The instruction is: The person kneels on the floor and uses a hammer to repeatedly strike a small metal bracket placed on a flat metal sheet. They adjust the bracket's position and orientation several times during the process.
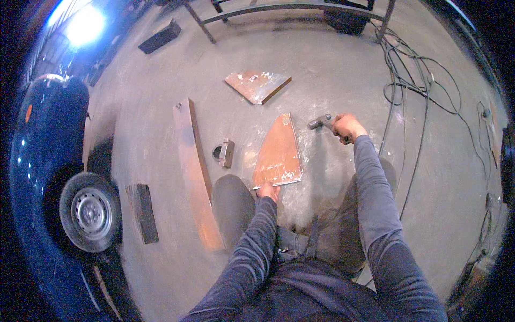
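Left hand (270, 192) grips the near edge of the rusty plate (278, 153), probably steadying it; plate's ahead of the knees (234, 201), floor (188, 75) contact unclear. Right hand (348, 127) wraps the hammer (321, 122), head pointing plateward, presumably for control. 2nd plate (257, 85) lies beyond, apart.

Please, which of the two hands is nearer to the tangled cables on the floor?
Right. The right hand, gripping a hammer, is left of the cables; the left hand is farther left, holding the brown plate.
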A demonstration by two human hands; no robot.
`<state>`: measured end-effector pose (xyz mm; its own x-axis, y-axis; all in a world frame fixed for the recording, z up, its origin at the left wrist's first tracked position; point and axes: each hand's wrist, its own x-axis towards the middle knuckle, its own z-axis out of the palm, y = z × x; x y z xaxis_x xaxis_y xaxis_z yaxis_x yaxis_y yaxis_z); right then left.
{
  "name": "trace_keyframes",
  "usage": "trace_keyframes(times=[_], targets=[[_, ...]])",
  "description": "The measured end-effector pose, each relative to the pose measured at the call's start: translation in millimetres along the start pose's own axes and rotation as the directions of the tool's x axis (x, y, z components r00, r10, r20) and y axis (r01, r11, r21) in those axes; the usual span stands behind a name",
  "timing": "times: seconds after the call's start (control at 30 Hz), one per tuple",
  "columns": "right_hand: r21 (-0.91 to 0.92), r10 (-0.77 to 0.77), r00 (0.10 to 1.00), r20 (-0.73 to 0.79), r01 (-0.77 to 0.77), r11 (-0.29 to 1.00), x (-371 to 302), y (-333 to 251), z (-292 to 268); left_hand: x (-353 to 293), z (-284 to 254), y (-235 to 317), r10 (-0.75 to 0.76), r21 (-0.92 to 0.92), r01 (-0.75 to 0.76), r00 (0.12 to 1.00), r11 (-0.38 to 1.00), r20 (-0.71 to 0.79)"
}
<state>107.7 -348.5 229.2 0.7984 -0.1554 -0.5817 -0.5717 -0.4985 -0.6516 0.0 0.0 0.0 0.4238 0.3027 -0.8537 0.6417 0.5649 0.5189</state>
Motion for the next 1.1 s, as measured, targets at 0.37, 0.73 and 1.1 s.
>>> trace_keyframes(times=[0.37,0.73,1.1], targets=[[0.088,0.106,0.994,-0.016,-0.104,0.991,-16.4,3.6,-10.1,-120.0,39.5,26.8,0.73,-0.087,-0.727,0.666,0.681,0.154],[0.025,0.079,0.996,-0.029,-0.078,0.997,-21.9,1.8,-10.1,-149.3,44.4,23.9,0.733,0.485,-0.843,0.478,0.231,0.483],[0.044,0.07,0.997,-0.026,-0.069,0.997,-18.7,2.5,-9.5,-132.5,41.5,24.9,0.556,0.578,-0.712,0.689,0.398,0.465]])
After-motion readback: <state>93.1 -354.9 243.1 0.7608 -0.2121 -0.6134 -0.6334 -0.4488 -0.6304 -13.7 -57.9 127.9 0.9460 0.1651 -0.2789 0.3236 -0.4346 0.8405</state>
